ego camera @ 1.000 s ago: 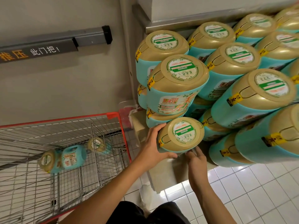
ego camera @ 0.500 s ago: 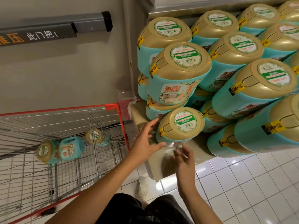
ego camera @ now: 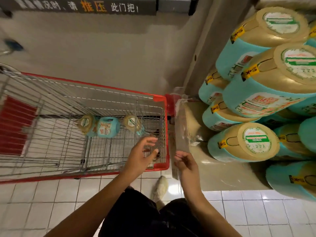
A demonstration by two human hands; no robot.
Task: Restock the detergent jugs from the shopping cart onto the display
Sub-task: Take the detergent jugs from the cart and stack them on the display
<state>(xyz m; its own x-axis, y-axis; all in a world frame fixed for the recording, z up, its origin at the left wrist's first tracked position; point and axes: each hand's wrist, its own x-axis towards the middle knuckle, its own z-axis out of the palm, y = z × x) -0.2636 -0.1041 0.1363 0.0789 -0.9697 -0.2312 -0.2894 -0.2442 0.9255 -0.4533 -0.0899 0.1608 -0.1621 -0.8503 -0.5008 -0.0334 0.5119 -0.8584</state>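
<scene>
Beige display platform (ego camera: 213, 175) stacked with teal, gold-capped plastic detergent jugs (ego camera: 242, 142). Seemingly three jugs (ego camera: 108, 127) left in red-rimmed wire shopping cart (ego camera: 159, 98). Left hand (ego camera: 140, 156), right hand (ego camera: 186, 163) empty, fingers loose.

I note the stacked jugs (ego camera: 266, 98): turquoise bodies, gold caps, each cap bearing a round white-and-green label and a yellow tag printed in black. The cart jugs (ego camera: 107, 127) have the same colours. Cart (ego camera: 160, 98): silver wire grid, red rim, red slatted flap (ego camera: 15, 124). Floor (ego camera: 256, 211): white square tiles, grey grout. Door bar (ego camera: 85, 6): dark grey, white and orange characters. My shorts (ego camera: 136, 219): black.
</scene>
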